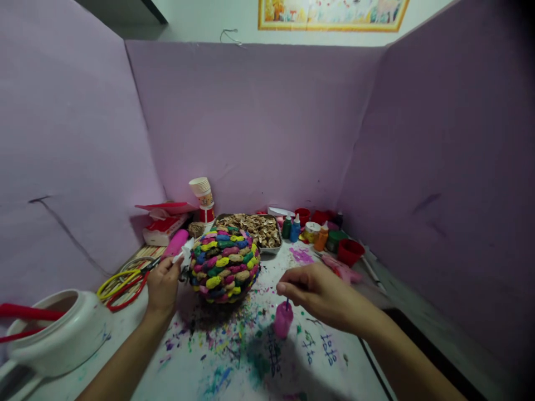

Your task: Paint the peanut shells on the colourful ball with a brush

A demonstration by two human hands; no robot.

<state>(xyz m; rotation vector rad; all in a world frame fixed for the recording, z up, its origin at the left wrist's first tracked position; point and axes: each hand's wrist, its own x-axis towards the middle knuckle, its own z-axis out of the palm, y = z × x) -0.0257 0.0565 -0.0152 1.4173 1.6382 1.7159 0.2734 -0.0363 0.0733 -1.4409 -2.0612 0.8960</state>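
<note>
In the middle of the table stands a round, ball-shaped object covered with rows of painted pieces like peanut shells, in pink, yellow, blue, green and tan. At its left side my left hand is closed on a crumpled white tissue, which is against or very near the ball. My right hand pinches a thin dark stick, perhaps a paintbrush, whose lower end is inside a small pink paint bottle. The bottle stands upright on the paint-spattered table.
Behind the ball lies a metal tray of brown shells. Paint bottles and red cups line the back right. A white pot, coiled cords, a tissue box and stacked paper cups are on the left.
</note>
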